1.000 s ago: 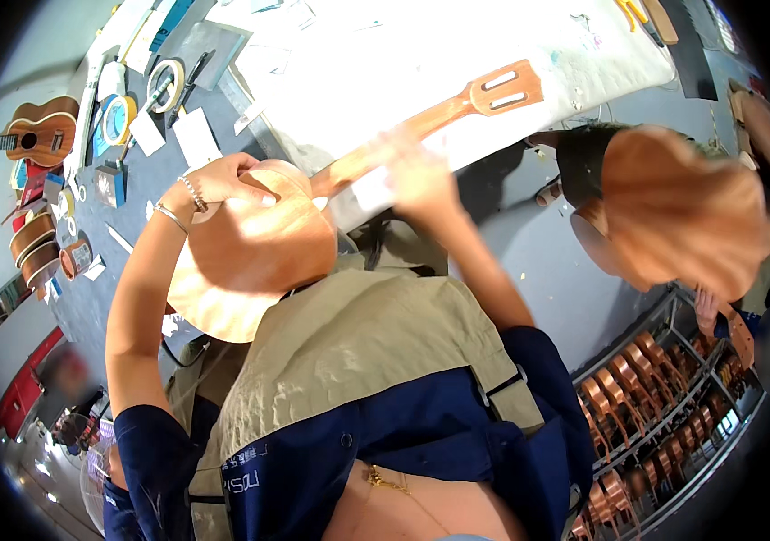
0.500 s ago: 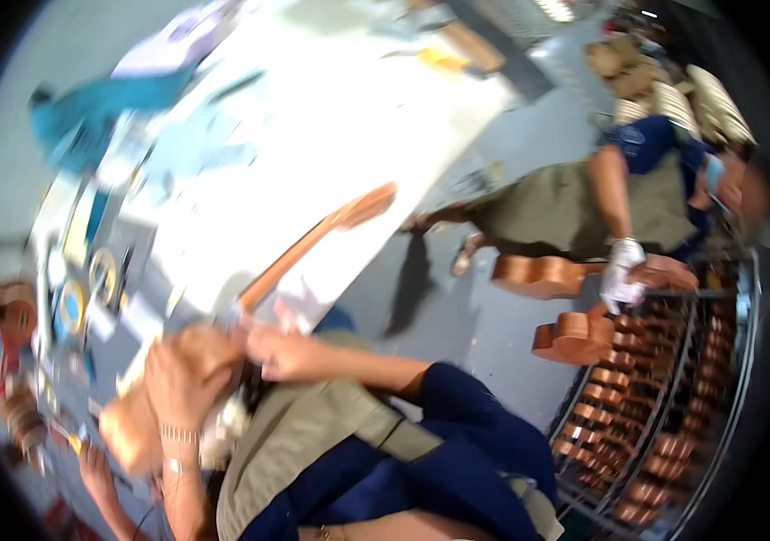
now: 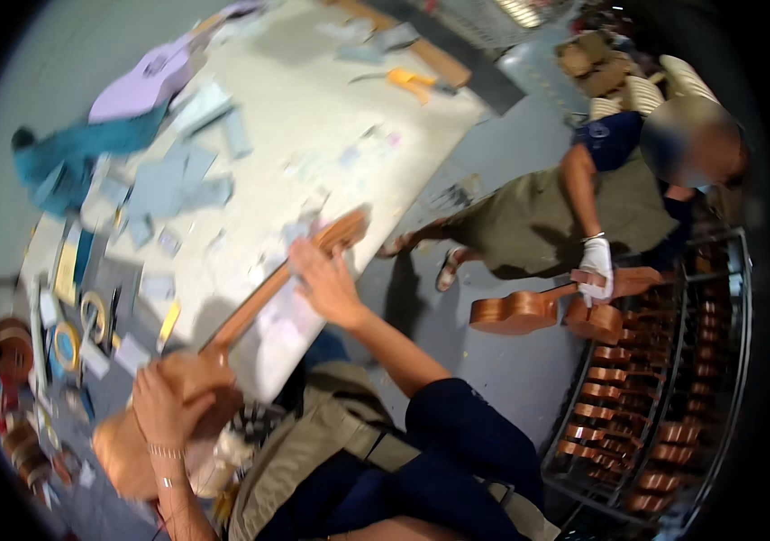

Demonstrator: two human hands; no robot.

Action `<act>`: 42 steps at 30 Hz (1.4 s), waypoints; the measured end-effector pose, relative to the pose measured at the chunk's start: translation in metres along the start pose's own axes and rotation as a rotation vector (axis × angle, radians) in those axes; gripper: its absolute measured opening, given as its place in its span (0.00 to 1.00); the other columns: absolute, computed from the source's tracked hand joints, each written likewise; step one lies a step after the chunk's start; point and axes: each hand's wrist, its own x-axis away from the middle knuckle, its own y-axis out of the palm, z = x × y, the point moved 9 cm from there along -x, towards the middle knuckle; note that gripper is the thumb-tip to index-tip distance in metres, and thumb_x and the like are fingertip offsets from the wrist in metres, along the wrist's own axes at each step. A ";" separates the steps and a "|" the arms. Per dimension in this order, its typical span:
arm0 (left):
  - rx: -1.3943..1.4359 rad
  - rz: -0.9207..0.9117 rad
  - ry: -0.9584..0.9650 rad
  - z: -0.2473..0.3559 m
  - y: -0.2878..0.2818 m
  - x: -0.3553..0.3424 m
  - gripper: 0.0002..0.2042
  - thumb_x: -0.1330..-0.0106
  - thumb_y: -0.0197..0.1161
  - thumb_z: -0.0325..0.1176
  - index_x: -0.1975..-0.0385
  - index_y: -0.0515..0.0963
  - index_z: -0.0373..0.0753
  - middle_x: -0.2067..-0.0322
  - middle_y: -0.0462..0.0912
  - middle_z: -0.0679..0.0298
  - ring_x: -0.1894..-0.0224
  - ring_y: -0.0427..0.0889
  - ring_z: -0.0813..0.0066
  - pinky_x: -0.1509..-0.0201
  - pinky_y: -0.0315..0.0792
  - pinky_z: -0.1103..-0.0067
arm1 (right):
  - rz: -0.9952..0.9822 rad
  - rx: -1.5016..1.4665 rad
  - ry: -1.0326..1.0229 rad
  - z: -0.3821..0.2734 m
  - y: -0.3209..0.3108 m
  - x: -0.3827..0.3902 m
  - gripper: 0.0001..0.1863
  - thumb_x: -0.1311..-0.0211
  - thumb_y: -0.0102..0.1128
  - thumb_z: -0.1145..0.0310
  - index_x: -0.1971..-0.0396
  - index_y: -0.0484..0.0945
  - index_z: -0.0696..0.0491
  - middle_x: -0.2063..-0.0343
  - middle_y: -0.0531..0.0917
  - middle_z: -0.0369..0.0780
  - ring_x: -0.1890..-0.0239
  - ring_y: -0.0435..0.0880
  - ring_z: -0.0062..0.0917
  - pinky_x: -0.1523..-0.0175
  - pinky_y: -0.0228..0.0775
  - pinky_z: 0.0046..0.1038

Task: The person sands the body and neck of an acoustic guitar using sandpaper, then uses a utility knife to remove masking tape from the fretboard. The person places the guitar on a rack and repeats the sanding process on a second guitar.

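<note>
A wooden guitar or ukulele point(image 3: 117, 451) lies diagonally at the bench's near edge, body toward me and neck pointing away to the upper right. My left hand point(image 3: 167, 406) grips the body near where the neck joins, fingers curled over it. My right hand point(image 3: 326, 284) is farther along the neck, just short of the headstock point(image 3: 349, 225); its fingers are stretched out against the wood, slightly blurred. Pale blue scraps point(image 3: 168, 180) and a slim yellow item point(image 3: 168, 325) lie left of the neck.
The white bench point(image 3: 295, 117) holds a lilac instrument point(image 3: 132, 90), teal cloth point(image 3: 87, 135), yellow-handled tool point(image 3: 407, 81) and tape rolls point(image 3: 67, 345). At right, a co-worker point(image 3: 601, 216) in a white glove carries wooden instruments point(image 3: 511, 312) beside a metal rack point(image 3: 718, 361) of instrument bodies.
The view has swung, showing more bench and the co-worker, who faces along the rack with instruments lowered. My right hand has moved up the neck from near the body toward the headstock.
</note>
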 end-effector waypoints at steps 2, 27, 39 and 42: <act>-0.006 -0.011 0.065 -0.004 0.010 -0.016 0.41 0.67 0.74 0.50 0.53 0.66 0.33 0.61 0.73 0.51 0.58 0.71 0.50 0.53 0.67 0.66 | -0.004 0.034 -0.038 -0.043 0.011 0.008 0.33 0.46 0.56 0.58 0.39 0.61 0.52 0.36 0.58 0.43 0.32 0.52 0.32 0.36 0.47 0.44; -0.117 0.176 -0.096 0.057 -0.020 0.038 0.38 0.66 0.76 0.40 0.52 0.65 0.35 0.59 0.70 0.56 0.56 0.69 0.55 0.51 0.64 0.66 | -0.085 0.050 -0.023 0.038 -0.057 0.004 0.30 0.40 0.50 0.58 0.37 0.59 0.46 0.37 0.61 0.31 0.32 0.52 0.32 0.36 0.29 0.61; -0.236 0.002 -0.114 0.074 -0.010 0.032 0.41 0.63 0.74 0.44 0.47 0.65 0.34 0.56 0.69 0.54 0.53 0.67 0.54 0.48 0.63 0.67 | 0.019 0.450 0.154 0.104 -0.099 0.003 0.23 0.35 0.43 0.55 0.39 0.65 0.38 0.39 0.66 0.24 0.33 0.52 0.35 0.37 0.21 0.61; -0.372 -0.076 0.084 0.120 0.002 -0.013 0.41 0.63 0.73 0.50 0.48 0.67 0.33 0.55 0.70 0.54 0.52 0.68 0.56 0.47 0.63 0.68 | 0.105 0.125 0.348 0.160 -0.116 0.018 0.20 0.34 0.44 0.60 0.43 0.69 0.46 0.45 0.73 0.38 0.44 0.69 0.35 0.40 0.53 0.50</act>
